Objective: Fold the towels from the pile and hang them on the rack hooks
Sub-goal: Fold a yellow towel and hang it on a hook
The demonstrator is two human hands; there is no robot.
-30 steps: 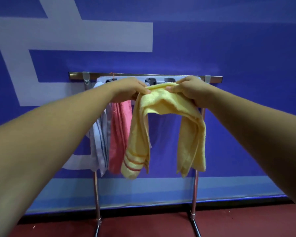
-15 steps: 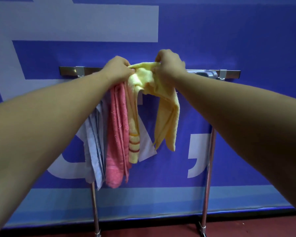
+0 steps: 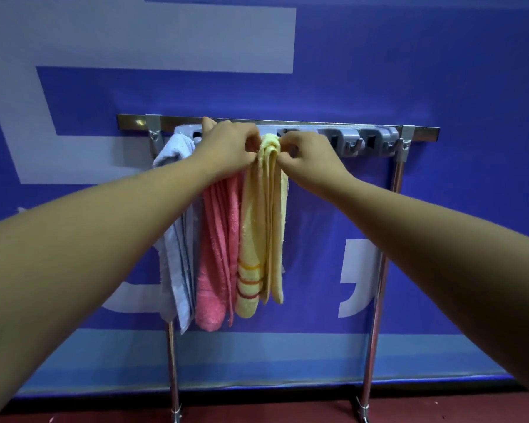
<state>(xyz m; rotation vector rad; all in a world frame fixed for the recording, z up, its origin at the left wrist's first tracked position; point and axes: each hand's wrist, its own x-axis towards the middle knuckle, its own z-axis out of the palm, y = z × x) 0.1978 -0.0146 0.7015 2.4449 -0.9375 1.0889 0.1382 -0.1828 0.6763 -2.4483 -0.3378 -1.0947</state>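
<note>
A folded yellow towel [image 3: 261, 227] with orange stripes near its lower end hangs down from the grey hook strip on the metal rack [image 3: 422, 134]. My left hand [image 3: 226, 148] pinches the towel's bunched top from the left, and my right hand [image 3: 310, 157] pinches it from the right. To its left hang a pink towel [image 3: 217, 254] and a pale blue-grey towel [image 3: 177, 239]. The hook under the yellow towel is hidden by cloth and fingers.
Two empty grey hooks [image 3: 353, 145] stick out of the strip to the right of my hands. The rack stands on two chrome legs [image 3: 379, 285] in front of a blue and white wall banner [image 3: 379, 71]. Dark red floor [image 3: 257, 413] runs along the bottom.
The yellow towel was spread between my hands; both hands have come together at the hook strip, and the towel now hangs gathered and straight beside the pink one.
</note>
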